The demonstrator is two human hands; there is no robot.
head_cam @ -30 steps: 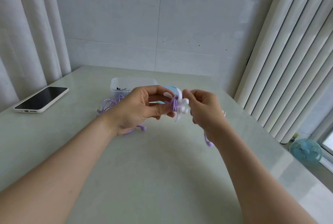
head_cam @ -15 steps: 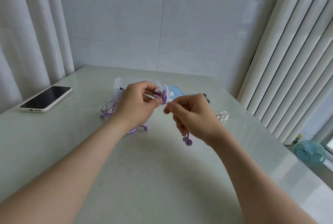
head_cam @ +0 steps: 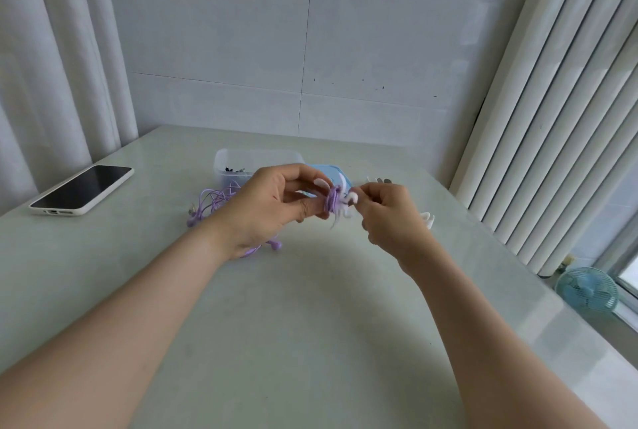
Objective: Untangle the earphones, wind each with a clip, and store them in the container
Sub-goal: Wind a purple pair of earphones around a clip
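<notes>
Above the table [head_cam: 310, 325], the left hand [head_cam: 266, 207] pinches a white clip [head_cam: 340, 216] with a purple earphone cord [head_cam: 332, 202] wound round it, and the right hand [head_cam: 390, 218] pinches the clip's other side. More purple earphones [head_cam: 214, 201] lie tangled just in front of the clear container [head_cam: 255, 157]. 1 phone [head_cam: 81, 190] lies far left.

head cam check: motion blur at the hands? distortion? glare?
Head view: the white plastic clip wound with purple earphone cord, pinched by the left hand and right hand, is smeared by motion; vertical white blinds fan outward from wide-angle distortion; glossy pale-green table shows soft sheen, no harsh glare.
</notes>
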